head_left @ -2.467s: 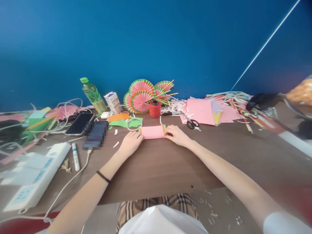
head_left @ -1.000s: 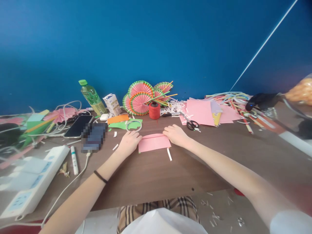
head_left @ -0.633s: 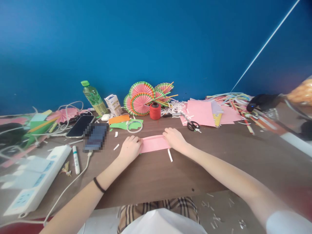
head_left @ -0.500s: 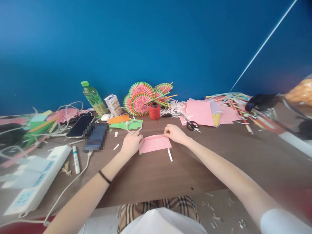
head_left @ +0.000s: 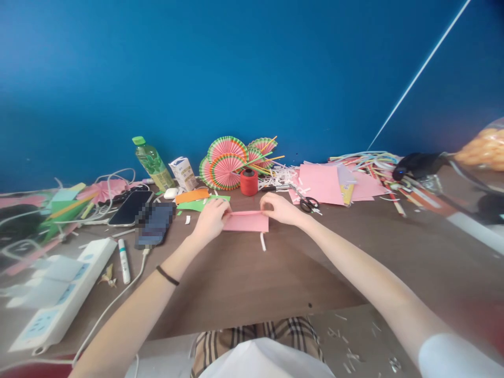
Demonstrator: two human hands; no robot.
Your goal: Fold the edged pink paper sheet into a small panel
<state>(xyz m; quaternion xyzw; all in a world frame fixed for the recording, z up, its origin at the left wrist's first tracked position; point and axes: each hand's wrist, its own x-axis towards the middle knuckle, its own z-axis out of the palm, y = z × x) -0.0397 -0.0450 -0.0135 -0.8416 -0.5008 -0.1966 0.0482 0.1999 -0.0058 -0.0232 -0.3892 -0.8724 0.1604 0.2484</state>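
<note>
A pink sheet of paper [head_left: 247, 223] with a narrow fold along its far edge is between my two hands, over the middle of the table. My left hand [head_left: 212, 216] pinches its far left corner, fingers closed. At the far right corner my right hand [head_left: 279, 209] grips the fold the same way. A thin white strip [head_left: 263, 241] hangs out at the paper's near right. Behind the paper stands a red spool of thread [head_left: 249, 182], and beside it are several round pleated paper fans [head_left: 226, 168] in pink and green.
Black scissors [head_left: 309, 204] lie right of my right hand, before stacked pink paper [head_left: 321, 184]. Orange paper [head_left: 192, 196] and green paper [head_left: 189, 205] lie behind my left hand. Leftward are a bottle [head_left: 153, 165], a small carton [head_left: 183, 173], phones [head_left: 132, 208], a marker [head_left: 124, 261] and a power strip [head_left: 66, 299].
Both hands have moved slightly away from me with the pink paper, and the paper's visible flat part looks shorter. My left hand now covers most of the white ring.
</note>
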